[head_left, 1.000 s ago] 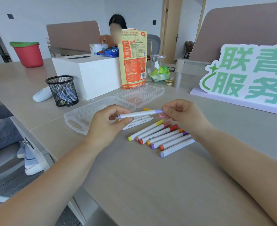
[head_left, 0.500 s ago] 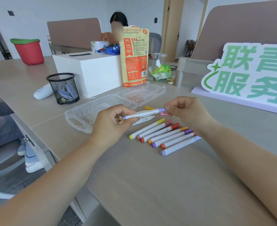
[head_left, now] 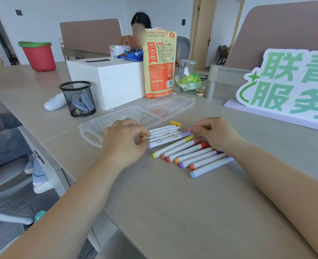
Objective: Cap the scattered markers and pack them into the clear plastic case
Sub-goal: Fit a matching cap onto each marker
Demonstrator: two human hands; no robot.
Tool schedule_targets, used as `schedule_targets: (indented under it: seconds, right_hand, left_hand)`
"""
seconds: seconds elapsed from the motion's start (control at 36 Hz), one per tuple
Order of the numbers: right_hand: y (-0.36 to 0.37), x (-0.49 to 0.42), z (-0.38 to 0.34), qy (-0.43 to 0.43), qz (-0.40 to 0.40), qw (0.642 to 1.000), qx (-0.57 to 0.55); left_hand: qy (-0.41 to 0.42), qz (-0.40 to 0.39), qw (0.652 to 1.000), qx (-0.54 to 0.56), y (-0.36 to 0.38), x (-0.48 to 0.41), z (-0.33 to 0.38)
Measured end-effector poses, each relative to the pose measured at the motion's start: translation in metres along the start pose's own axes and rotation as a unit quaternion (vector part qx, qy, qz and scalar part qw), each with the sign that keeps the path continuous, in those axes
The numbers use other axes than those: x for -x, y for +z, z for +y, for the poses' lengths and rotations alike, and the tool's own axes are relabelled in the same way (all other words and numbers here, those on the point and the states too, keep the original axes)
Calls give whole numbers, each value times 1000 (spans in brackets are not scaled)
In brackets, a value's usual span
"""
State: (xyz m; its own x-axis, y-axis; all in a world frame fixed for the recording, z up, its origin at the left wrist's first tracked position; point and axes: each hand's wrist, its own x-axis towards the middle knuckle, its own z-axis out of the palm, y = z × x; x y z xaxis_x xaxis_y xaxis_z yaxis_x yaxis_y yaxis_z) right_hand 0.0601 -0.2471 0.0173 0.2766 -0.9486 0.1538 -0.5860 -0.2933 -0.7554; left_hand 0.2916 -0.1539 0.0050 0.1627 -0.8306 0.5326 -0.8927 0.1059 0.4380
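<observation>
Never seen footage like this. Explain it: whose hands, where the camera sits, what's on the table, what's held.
There is no machine: these are a person's bare hands, filmed by one camera worn on the head and looking down. The left hand and right hand sit with curled fingers at opposite ends of a bunch of markers lying on the table. Whether either hand actually grips one is unclear. Nearer lies a row of capped markers. Behind them is the open clear case, with a loose yellow cap beside it. Further back stand a mesh cup, a white box and a snack bag.
</observation>
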Motion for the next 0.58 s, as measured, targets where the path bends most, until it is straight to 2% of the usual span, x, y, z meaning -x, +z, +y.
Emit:
schedule_targets:
  seconds: [0.08,0.25,0.39,0.5,0.58]
  right_hand:
    - [-4,-2,2,-3,9,1000,-3]
    - [-21,-10,12,3,80,996,35]
    - [-33,-13,23,21,94,995,33]
    - [-27,-16,23,-36,57,987,148]
    - [-20,-17,19,-70,11,967,243]
  left_hand:
    - [-2,-26,999,-39,0,1,3]
    - [-3,-44,998,-50,1,1,5]
    - [10,-42,999,-13,2,-1,3]
    - [26,-54,998,-3,3,0,2]
    - [33,-57,998,-2,5,1,1]
